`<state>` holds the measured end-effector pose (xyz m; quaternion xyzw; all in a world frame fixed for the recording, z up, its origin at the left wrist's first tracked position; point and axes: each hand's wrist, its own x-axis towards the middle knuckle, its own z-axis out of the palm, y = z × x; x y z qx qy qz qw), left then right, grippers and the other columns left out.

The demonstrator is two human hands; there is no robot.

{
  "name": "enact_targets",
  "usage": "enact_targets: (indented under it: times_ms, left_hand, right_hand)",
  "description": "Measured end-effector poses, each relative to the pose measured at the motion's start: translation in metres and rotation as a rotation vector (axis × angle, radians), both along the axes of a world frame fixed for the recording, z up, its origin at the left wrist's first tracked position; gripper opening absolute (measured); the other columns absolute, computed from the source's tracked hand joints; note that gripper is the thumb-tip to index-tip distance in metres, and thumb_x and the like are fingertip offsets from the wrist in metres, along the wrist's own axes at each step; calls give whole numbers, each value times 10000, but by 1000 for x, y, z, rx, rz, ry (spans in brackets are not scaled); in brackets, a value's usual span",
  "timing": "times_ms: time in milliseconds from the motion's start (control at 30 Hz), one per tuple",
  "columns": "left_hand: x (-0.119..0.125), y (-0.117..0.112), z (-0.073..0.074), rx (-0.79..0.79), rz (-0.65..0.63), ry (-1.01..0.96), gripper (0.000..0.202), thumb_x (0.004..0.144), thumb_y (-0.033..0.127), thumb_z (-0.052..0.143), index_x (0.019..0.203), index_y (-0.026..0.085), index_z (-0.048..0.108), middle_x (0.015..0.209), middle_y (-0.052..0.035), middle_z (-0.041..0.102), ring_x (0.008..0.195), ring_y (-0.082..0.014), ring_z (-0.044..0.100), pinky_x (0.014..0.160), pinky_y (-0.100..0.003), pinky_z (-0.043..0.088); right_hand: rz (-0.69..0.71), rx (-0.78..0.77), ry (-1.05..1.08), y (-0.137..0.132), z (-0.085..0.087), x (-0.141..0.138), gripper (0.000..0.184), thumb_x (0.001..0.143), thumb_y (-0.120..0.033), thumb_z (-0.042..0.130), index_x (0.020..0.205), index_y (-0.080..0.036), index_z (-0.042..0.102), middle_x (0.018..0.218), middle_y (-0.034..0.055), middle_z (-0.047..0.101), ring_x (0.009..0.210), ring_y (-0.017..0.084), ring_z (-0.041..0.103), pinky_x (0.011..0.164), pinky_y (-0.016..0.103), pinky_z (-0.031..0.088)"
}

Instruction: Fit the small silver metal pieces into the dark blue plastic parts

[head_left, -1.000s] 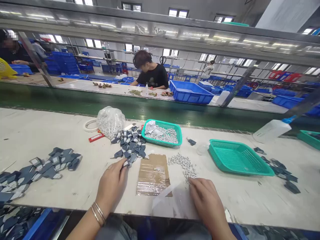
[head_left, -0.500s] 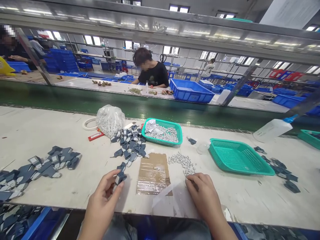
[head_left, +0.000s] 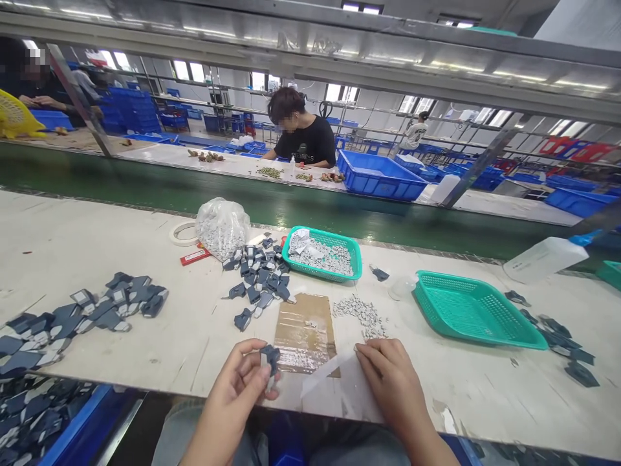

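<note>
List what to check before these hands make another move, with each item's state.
1. Left hand holding a dark piece: ok.
2. Card lying flat: ok.
3. Grey bits near the right hand: ok, scattered just beyond it, beside the card.
4. Right hand holding one of those bits: cannot tell, too small to make out.
5. Remaining dark pieces in one heap: not ok, they lie in a left heap, a middle heap and a right heap.
</note>
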<state>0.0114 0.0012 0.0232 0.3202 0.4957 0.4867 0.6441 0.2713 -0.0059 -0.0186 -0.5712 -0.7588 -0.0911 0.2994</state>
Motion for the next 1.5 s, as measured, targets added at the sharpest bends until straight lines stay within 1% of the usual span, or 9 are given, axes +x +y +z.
enact_targets:
  times_ms: [167, 367, 600, 733, 1000, 1200, 1267, 1367, 1500]
  left_hand:
    - [1, -1, 5, -15, -11, -29, 471, 633, 440, 723, 980, 222, 490, 788, -3, 561, 722, -149, 544, 566, -254, 514]
    - [-1, -2, 0, 4, 9, -7, 436, 591, 384, 760, 926, 197, 552, 754, -3, 520, 699, -143, 500, 513, -244, 507]
    - [0, -4, -11, 1, -68, -61, 418, 607, 390, 752, 922, 175, 580, 662, 15, 440, 663, -132, 469, 524, -253, 505]
    - [-1, -5, -15, 9, -82, -64, 430, 611, 406, 745, 931, 170, 584, 644, 16, 412, 680, -151, 494, 516, -253, 500]
    - [-4, -4, -20, 7, -180, -3, 341, 665, 320, 686, 961, 205, 564, 788, -18, 499, 724, -142, 471, 522, -219, 476]
    - [7, -2, -14, 134, -260, 288, 311, 728, 245, 625, 1033, 208, 581, 929, -59, 601, 864, -173, 556, 699, -239, 472]
    - [11, -1, -9, 164, -286, 302, 271, 741, 234, 612, 1010, 210, 592, 972, -59, 616, 915, -178, 564, 735, -239, 474]
    - [14, -2, -5, 189, -307, 261, 268, 750, 227, 600, 1018, 221, 590, 1007, -54, 616, 969, -189, 560, 726, -237, 490]
    - [15, -3, -6, 172, -316, 261, 281, 744, 222, 600, 1024, 222, 586, 1024, -51, 607, 978, -197, 564, 729, -243, 500]
  right_hand:
    - [19, -26, -120, 5, 4, 2, 203, 922, -210, 442, 851, -149, 622, 805, 70, 541, 760, 191, 451, 664, 338, 385]
    - [52, -71, -142, 12, 10, 3, 258, 923, -189, 425, 739, -148, 600, 705, 59, 489, 722, 185, 427, 649, 328, 355]
    - [272, -91, 36, 24, 23, -36, 179, 909, -118, 444, 774, -141, 559, 731, 51, 471, 722, 167, 393, 649, 306, 341]
    - [350, -73, -118, 34, 20, -56, 272, 918, -92, 395, 670, -139, 496, 682, 45, 419, 683, 160, 356, 617, 300, 303]
    - [433, 17, -361, 35, 20, -62, 382, 934, -76, 299, 586, -148, 439, 673, 58, 407, 643, 165, 328, 558, 310, 241]
    - [375, -13, -17, 27, 39, -64, 168, 910, -108, 440, 777, -150, 534, 724, 50, 468, 714, 162, 405, 634, 312, 353]
    - [382, -12, 97, 20, 50, -68, 91, 872, -81, 498, 862, -156, 548, 771, 54, 501, 745, 166, 427, 655, 317, 380]
    - [431, -11, 155, 9, 64, -75, 135, 832, -46, 535, 901, -159, 561, 806, 57, 526, 756, 166, 452, 661, 315, 404]
    - [465, -21, 154, 1, 72, -81, 154, 836, -39, 518, 928, -151, 570, 816, 58, 538, 755, 157, 469, 668, 309, 418]
